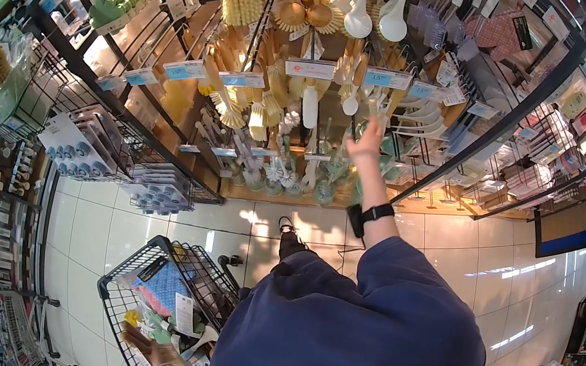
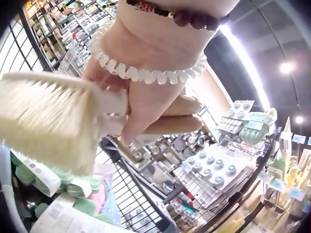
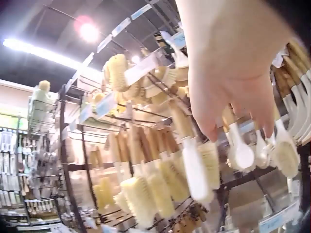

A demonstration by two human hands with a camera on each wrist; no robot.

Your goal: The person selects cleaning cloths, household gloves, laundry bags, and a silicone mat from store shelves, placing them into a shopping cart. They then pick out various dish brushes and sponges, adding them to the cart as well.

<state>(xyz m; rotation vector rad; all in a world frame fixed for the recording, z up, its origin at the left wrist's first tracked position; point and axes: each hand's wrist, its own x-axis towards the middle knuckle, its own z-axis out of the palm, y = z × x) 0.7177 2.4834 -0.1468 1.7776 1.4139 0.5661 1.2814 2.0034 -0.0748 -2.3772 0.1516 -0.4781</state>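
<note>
Low over the shopping cart, my left hand grips a cream-bristled brush by its pale handle. The bristles point down above the cart's contents in the left wrist view. My right hand is raised at the rack, fingers extended toward hanging wooden-handled brushes. In the right wrist view, its fingertips are right at the handles above a small white-headed brush. A long white-headed brush hangs just left of the thumb. The palm side of the right hand is hidden.
Inside the cart lie a blue textured item and green packaged goods. Several yellow-bristled brushes hang from the rack's hooks. A side basket with grey-white packs juts out at left. Price tags line the hook ends.
</note>
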